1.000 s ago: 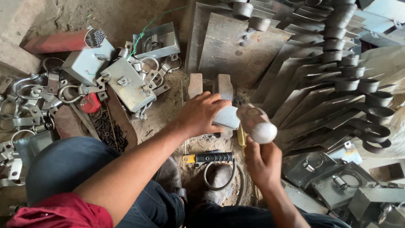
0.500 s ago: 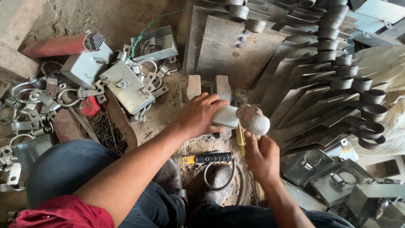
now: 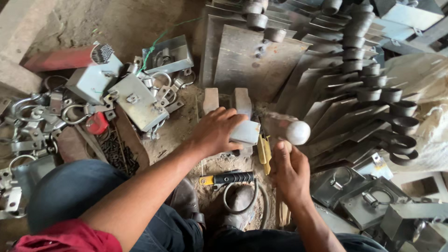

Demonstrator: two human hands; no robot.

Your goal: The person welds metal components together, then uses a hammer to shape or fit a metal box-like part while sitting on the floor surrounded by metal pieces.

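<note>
In the head view the hammer (image 3: 290, 130) sits lower than half a second ago, its head blurred at 3 o'clock of the small metal piece (image 3: 246, 132), which the left hand (image 3: 215, 131) pins with fingers clamped over it, while the right hand (image 3: 289, 170) wraps closed around the hammer's handle. The ground is sandy dirt (image 3: 182, 128), with stacked hinged metal plates (image 3: 322, 88) from 12 to 3 o'clock and grey metal boxes (image 3: 135, 100) and shackles (image 3: 32, 112) at 9 to 10 o'clock. An open box (image 3: 169, 55) at 11 o'clock holds a few shackles.

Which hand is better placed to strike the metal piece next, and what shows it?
Probably the right hand: it grips the hammer raised beside the metal piece, which the left hand presses down.
</note>
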